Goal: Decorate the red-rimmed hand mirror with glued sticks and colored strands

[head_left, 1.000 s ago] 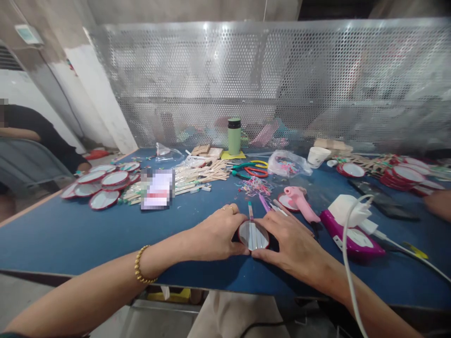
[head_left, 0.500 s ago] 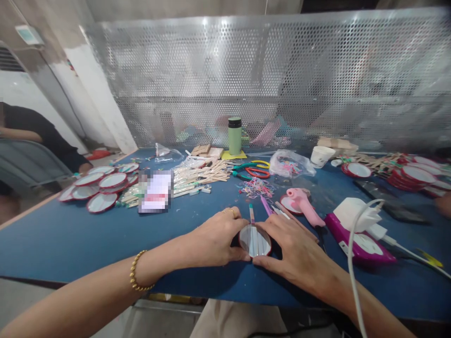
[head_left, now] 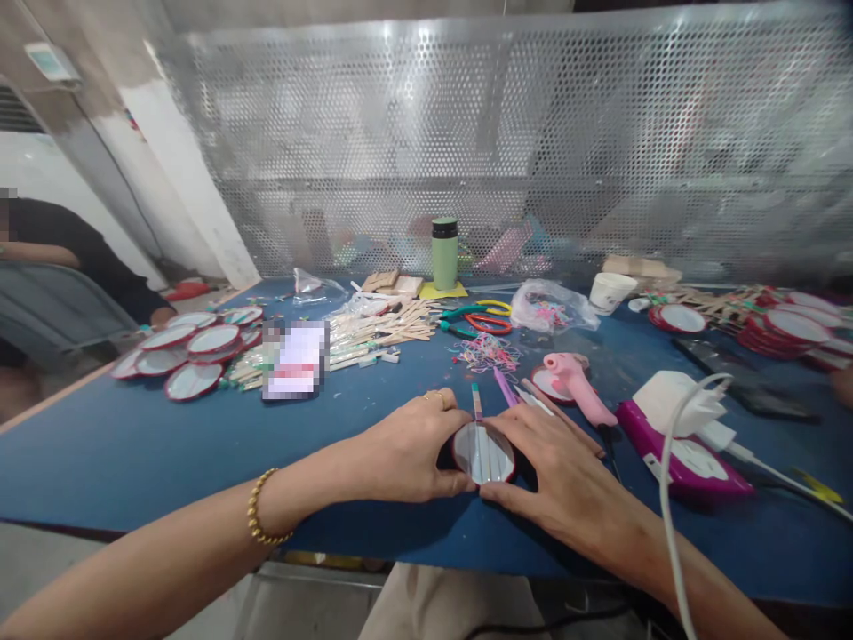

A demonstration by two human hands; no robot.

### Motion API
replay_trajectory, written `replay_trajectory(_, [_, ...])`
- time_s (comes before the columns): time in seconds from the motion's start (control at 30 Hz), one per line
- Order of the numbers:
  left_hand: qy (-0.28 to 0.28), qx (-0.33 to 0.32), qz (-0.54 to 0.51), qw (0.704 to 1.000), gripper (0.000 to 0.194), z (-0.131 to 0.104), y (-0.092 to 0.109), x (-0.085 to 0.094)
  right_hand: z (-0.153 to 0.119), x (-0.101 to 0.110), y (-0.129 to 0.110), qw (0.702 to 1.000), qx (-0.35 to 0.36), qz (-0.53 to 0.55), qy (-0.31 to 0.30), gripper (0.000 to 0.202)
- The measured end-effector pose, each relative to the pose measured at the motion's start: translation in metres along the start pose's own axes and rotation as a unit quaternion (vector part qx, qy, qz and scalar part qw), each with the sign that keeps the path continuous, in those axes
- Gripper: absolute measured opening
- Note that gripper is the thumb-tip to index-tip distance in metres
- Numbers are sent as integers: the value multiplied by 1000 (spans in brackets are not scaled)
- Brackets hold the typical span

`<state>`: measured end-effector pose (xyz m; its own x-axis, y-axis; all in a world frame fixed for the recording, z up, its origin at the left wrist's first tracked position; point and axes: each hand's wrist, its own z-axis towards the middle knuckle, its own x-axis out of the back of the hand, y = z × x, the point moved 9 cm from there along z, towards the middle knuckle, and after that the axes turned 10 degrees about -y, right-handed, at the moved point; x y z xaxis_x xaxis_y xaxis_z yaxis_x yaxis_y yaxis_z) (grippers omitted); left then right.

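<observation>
In the head view my left hand and my right hand are closed round the two sides of a small round red-rimmed disc. Its pale, shiny face is turned up, with straight lines running across it. From its far edge sticks out a thin stick with a green tip and a brownish-pink band. Thumbs press the near rim and the index fingers rest at the far rim. A purple pen-like tool and slim white pieces lie just beyond my right fingers.
Red-rimmed discs are piled at left, beside a phone and wooden sticks. Pliers, coloured strings and a green bottle stand farther back. A pink glue-gun-like tool and purple power strip with a white cable lie right.
Both hands keep the disc in nearly the same place and grip. The view has shifted very slightly; nothing else visibly moved.
</observation>
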<state>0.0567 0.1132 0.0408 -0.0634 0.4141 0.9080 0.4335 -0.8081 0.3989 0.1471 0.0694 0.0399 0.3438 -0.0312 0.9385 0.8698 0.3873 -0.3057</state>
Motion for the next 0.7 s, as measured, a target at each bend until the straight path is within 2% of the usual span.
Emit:
replay_trajectory(0.27, [21,11,48,999,38,-1,4,-2,-3,-2,11,999,7,45,-12,48])
replay_trajectory(0.47, [17,11,55,998,42,-2,6,-3,-4,-2,13,999,14,38,-5,39])
replay_trajectory(0.7, [3,23,47,999,41,-2,7,-4,-3,2,8,1000,20,18,4,42])
